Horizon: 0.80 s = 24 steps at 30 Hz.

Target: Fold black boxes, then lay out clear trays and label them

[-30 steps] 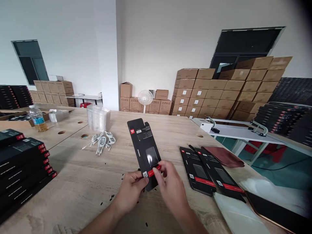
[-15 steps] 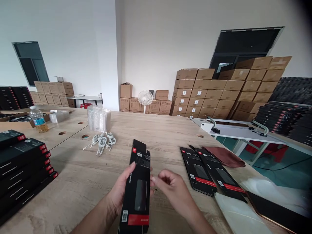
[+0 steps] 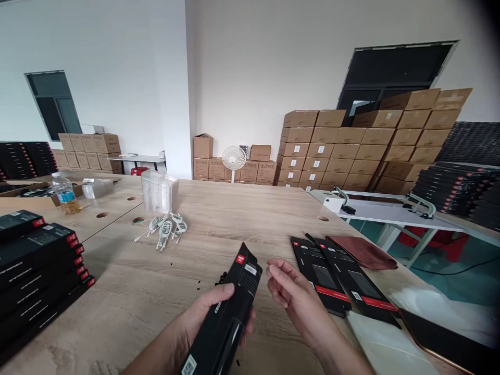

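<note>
My left hand (image 3: 203, 315) grips a long black carton (image 3: 230, 312) with red tabs, low over the wooden table (image 3: 128, 291), its far end pointing away and to the right. My right hand (image 3: 292, 297) hovers just right of the carton's far end, fingers loosely curled and holding nothing. Two flat black cartons (image 3: 336, 278) lie on the table to the right of that hand. A bunch of white coiled cables (image 3: 166, 227) lies further back on the left.
A stack of black cartons (image 3: 35, 271) fills the table's left edge. A stack of clear plastic trays (image 3: 159, 191), a water bottle (image 3: 66, 194) and a dark red cloth (image 3: 361, 251) lie further off. Brown boxes (image 3: 363, 151) line the back wall; a white fan (image 3: 233, 159) stands there.
The carton was held upright by both hands, then tipped down and towards me in the left hand alone. My right hand let go and drew off to the right.
</note>
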Each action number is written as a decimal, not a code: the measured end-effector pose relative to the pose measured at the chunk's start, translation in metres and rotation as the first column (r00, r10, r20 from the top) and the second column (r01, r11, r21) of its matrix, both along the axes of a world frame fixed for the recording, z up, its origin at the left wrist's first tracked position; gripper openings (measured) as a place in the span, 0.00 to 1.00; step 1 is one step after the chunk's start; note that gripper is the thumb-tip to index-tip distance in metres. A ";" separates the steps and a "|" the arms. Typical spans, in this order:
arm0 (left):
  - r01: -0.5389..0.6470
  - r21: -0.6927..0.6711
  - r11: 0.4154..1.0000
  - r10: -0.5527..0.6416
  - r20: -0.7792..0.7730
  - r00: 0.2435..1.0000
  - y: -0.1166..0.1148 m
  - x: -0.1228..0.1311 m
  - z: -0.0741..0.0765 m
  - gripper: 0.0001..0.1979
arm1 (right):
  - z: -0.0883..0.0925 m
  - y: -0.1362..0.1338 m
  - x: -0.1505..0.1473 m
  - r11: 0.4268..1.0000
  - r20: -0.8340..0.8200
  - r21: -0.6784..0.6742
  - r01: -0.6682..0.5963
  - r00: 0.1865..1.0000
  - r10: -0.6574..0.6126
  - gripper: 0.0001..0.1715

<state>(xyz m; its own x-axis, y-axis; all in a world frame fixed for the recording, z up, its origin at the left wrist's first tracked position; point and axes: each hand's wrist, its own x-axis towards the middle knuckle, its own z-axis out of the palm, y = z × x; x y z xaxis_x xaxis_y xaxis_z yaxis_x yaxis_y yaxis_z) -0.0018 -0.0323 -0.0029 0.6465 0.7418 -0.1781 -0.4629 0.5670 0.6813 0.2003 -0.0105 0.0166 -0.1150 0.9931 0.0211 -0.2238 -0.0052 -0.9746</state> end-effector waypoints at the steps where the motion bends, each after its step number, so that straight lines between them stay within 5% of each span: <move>1: 0.029 -0.005 1.000 -0.028 0.054 0.998 0.001 0.000 -0.001 0.29 | -0.002 -0.002 -0.001 0.997 -0.004 -0.020 -0.071 0.998 0.070 0.23; 4: 0.180 0.019 0.983 -0.181 0.119 0.976 -0.001 0.003 -0.008 0.37 | -0.010 -0.011 -0.010 0.902 -0.066 -0.080 -0.425 0.905 0.420 0.27; 7: 0.262 0.016 0.965 -0.262 0.058 0.963 -0.006 0.012 -0.009 0.46 | -0.019 -0.017 -0.023 0.874 -0.173 -0.131 -0.468 0.879 0.444 0.29; 10: 0.013 0.166 0.986 0.012 -0.149 0.989 -0.010 0.017 0.001 0.44 | -0.019 -0.014 -0.027 0.960 -0.158 -0.127 -0.251 0.960 0.230 0.23; 12: -0.139 0.437 0.889 0.292 -0.305 0.907 -0.011 0.015 0.009 0.35 | -0.014 -0.009 -0.024 0.991 -0.107 -0.057 -0.118 0.988 0.111 0.20; 15: -0.056 0.655 0.753 0.428 -0.423 0.798 -0.009 0.009 0.013 0.27 | -0.006 -0.004 -0.018 0.997 0.003 0.035 -0.076 0.997 0.076 0.19; 18: -0.061 0.587 0.807 0.385 -0.446 0.808 0.000 0.003 0.010 0.24 | -0.006 -0.007 -0.022 0.992 0.048 0.029 -0.123 0.991 0.122 0.24; 20: -0.218 0.505 0.835 0.446 -0.390 0.806 0.007 -0.001 0.008 0.24 | -0.009 -0.013 -0.030 0.981 0.073 -0.011 -0.194 0.978 0.194 0.24; 24: -0.505 0.367 0.781 0.605 -0.242 0.759 0.015 -0.007 0.012 0.23 | -0.017 -0.024 -0.047 0.965 0.114 -0.028 -0.259 0.959 0.261 0.22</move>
